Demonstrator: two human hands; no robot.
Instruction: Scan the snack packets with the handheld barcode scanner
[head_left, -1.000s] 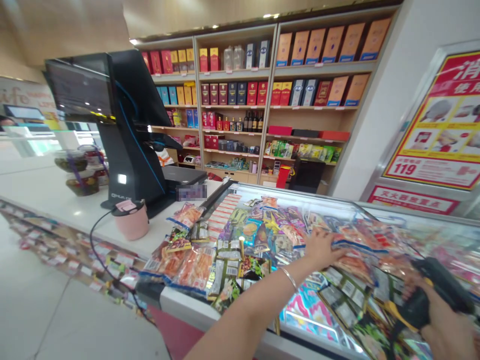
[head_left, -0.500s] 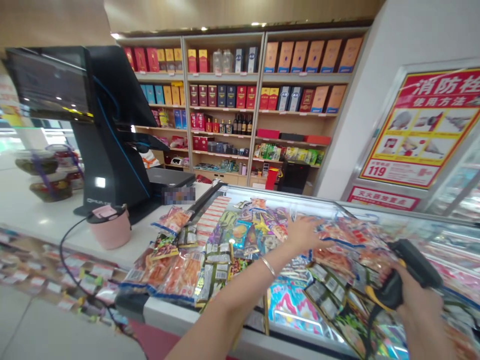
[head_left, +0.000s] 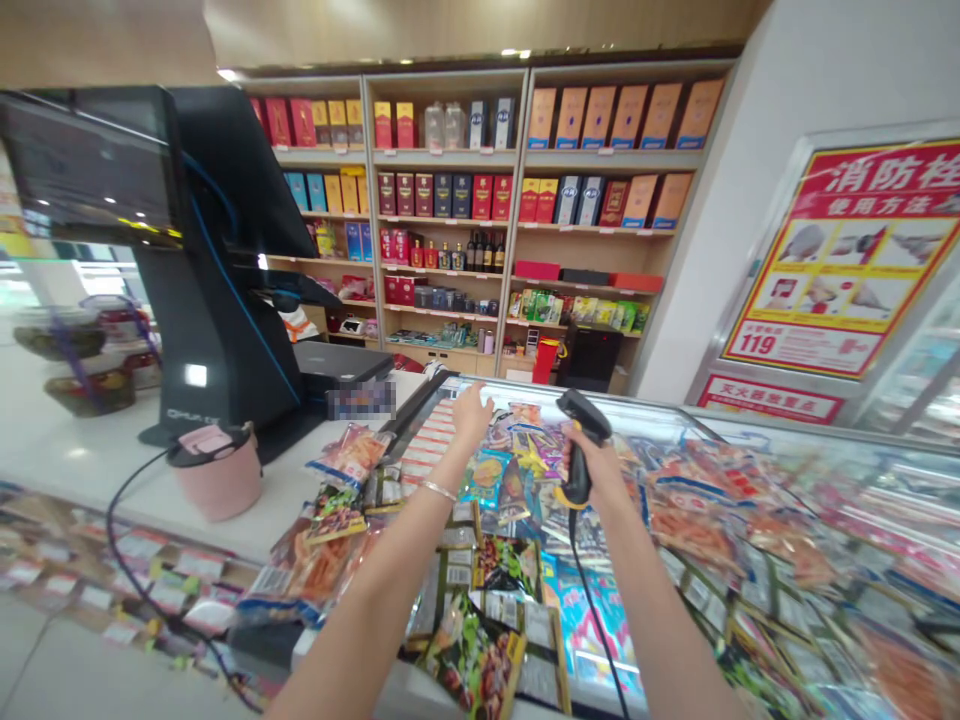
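Note:
My right hand (head_left: 600,462) is wrapped round the grip of a black and yellow barcode scanner (head_left: 579,465), raised above the packets. Its black cable hangs down toward the front. My left hand (head_left: 471,418), with a bangle at the wrist, reaches to the far left of the glass-topped case, beside a strip of red and white labels (head_left: 427,440). Its fingers look apart and nothing shows in them. Snack packets lie under and between my arms: a blue packet (head_left: 484,478), a green and brown packet (head_left: 476,650) and clear packets of orange-brown food (head_left: 352,455).
On the left counter stand a black checkout terminal (head_left: 225,260) and a pink lidded bin (head_left: 216,480). More packets (head_left: 697,510) spread over the case at right. Shelves of boxed goods (head_left: 442,195) line the back. A red fire notice (head_left: 877,250) hangs on the right wall.
My left hand has moved from the packets at right to the far left of the case. My right hand has brought the scanner leftward and farther away. A green and brown packet now lies in front.

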